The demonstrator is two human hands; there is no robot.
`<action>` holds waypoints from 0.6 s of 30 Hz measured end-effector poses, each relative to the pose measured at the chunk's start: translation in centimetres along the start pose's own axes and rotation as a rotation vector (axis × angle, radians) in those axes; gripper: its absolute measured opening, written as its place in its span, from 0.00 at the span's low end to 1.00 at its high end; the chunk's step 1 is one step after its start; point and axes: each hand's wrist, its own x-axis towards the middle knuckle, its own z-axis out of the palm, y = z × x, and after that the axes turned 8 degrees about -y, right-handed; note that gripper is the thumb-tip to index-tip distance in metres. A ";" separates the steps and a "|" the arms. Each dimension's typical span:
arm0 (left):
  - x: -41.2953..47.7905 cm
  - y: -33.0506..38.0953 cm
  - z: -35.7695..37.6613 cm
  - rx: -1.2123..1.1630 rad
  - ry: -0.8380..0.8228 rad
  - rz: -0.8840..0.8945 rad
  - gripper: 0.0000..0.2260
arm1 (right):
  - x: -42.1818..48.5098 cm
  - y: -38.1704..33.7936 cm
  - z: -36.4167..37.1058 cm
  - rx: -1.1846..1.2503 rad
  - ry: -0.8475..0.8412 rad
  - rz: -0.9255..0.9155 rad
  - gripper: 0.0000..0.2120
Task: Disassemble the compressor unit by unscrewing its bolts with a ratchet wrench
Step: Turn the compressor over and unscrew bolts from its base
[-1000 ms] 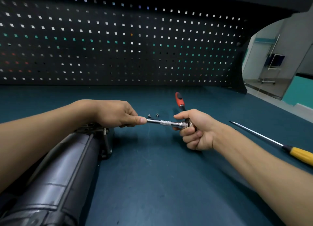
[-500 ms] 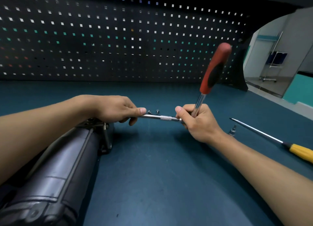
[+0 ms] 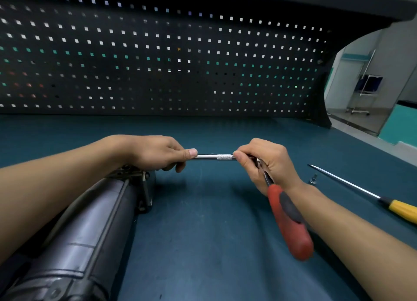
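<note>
A dark cylindrical compressor unit [image 3: 76,228] lies on the teal bench at lower left, its bolted end plate under my left wrist. My left hand [image 3: 158,153] grips the left end of a silver extension bar [image 3: 216,157] that runs level between both hands. My right hand [image 3: 268,163] holds the ratchet wrench at its head, where the bar joins it. The wrench's red and black handle [image 3: 291,221] points down toward me, below my right wrist. The bar's tip and the bolt it meets are hidden by my left hand.
A yellow-handled screwdriver [image 3: 370,194] lies on the bench at the right, with a small silver socket [image 3: 313,179] beside its shaft. A black pegboard [image 3: 158,64] closes off the back. The bench's right edge opens onto a corridor.
The wrench handle has swung from flat and pointing away, through upright, to pointing down toward me. My right hand turned with it. My left hand kept its grip on the bar.
</note>
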 end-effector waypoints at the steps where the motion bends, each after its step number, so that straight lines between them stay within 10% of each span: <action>1: 0.0 0.0 -0.1 -0.015 -0.005 0.000 0.30 | 0.0 0.1 0.0 -0.007 0.005 -0.002 0.13; 18: 0.4 -0.1 -0.2 0.052 -0.046 0.059 0.25 | 0.9 -0.7 -0.7 0.343 -0.328 0.529 0.30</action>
